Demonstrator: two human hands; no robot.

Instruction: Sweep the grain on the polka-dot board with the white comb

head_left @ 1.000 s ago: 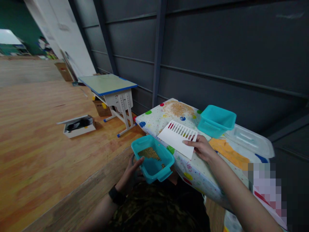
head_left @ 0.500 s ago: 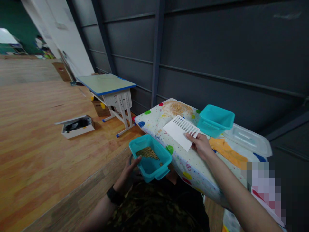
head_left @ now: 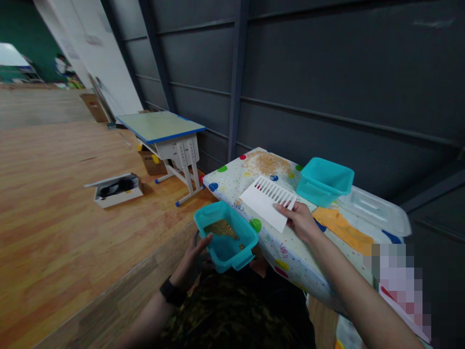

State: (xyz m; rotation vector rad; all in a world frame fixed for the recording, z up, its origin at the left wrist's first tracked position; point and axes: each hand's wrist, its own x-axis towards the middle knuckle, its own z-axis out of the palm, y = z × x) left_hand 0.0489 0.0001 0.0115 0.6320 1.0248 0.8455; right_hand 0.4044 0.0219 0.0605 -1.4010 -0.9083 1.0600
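My left hand (head_left: 194, 257) grips the side of a teal plastic box (head_left: 240, 225), thumb over its rim, holding it beside the near table edge. Small greenish-yellow beans (head_left: 222, 228) lie in the box, mostly toward its far left. In my right hand (head_left: 296, 216) is a flat white slotted scoop (head_left: 263, 206), pinched at its right end, low over the tablecloth; I cannot tell whether it touches the cloth. Beyond the scoop, a spread pile of tan grains and beans (head_left: 271, 164) lies on the cloth.
The table has a spotted white cloth (head_left: 232, 182). A second teal box (head_left: 325, 182), a clear lid (head_left: 378, 211) and an orange cloth (head_left: 341, 228) are on its right. A school desk (head_left: 163, 126) stands to the left, a white open box (head_left: 118, 191) on the floor. A dark wall (head_left: 345, 72) rises behind.
My right hand has moved the white scoop a little to the left and nearer to me, away from the grain pile. The left hand and its box are nearly still.
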